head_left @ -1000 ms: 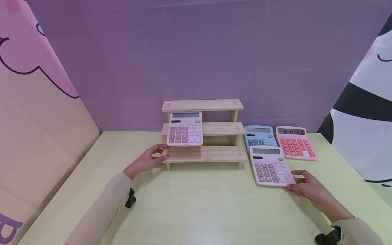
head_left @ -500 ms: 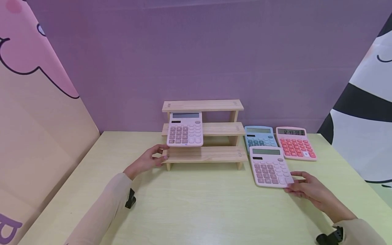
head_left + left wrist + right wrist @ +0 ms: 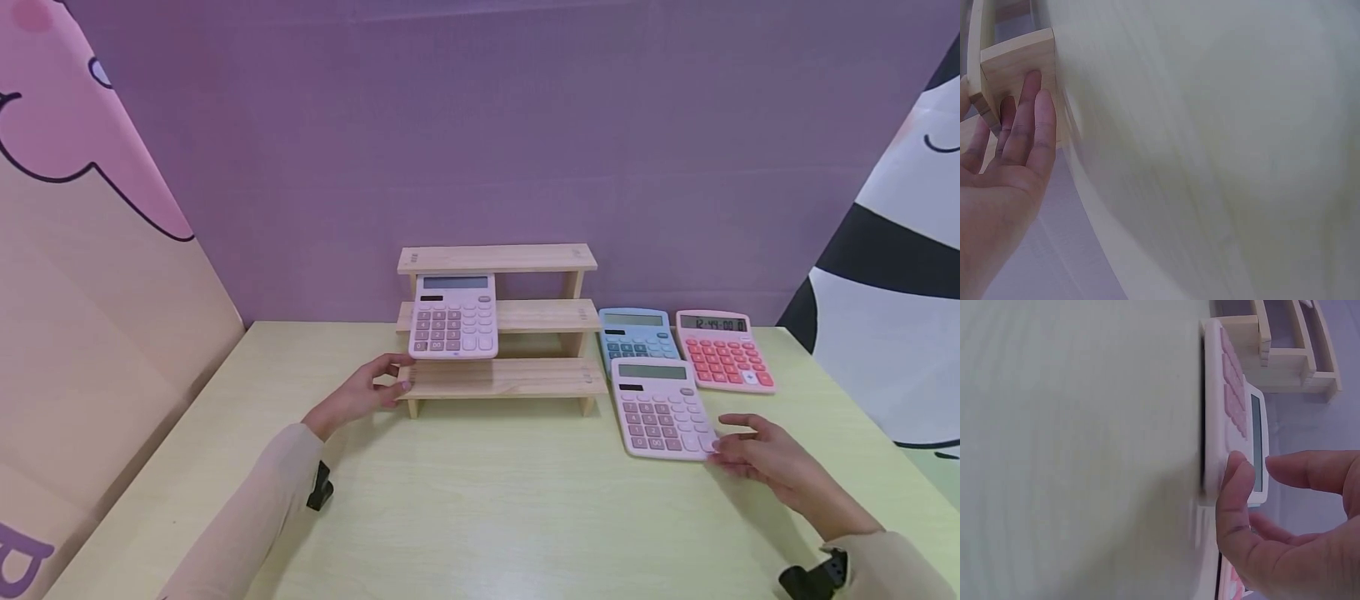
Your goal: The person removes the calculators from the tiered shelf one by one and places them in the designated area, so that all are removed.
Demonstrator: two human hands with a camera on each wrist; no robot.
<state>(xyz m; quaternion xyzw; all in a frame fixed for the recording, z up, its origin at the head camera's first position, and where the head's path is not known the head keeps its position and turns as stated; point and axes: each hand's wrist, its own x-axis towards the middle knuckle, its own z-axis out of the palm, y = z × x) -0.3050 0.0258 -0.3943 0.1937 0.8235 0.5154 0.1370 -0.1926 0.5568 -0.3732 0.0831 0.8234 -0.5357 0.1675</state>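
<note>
A three-step wooden shelf (image 3: 498,377) stands at the back of the pale table (image 3: 480,500). A pink calculator (image 3: 453,317) leans on its middle step. My left hand (image 3: 371,390) rests at the left end of the lowest step, and the left wrist view shows its straight fingers (image 3: 1022,125) laid against the wood (image 3: 1019,56). A second pink calculator (image 3: 662,407) lies flat on the table to the right of the shelf. My right hand (image 3: 757,458) is at its near right corner, thumb (image 3: 1235,487) against the calculator's edge (image 3: 1213,425), index finger lifted clear.
A blue calculator (image 3: 633,329) and a coral-keyed calculator (image 3: 722,350) lie behind the second pink one. Printed panels stand at the left (image 3: 90,292) and right (image 3: 892,292), with a purple wall behind. Bare tabletop lies in front of the shelf.
My right hand has let go of the pink calculator's corner and drawn back slightly; its index finger has lifted. The calculator lies flat. The left hand has not moved.
</note>
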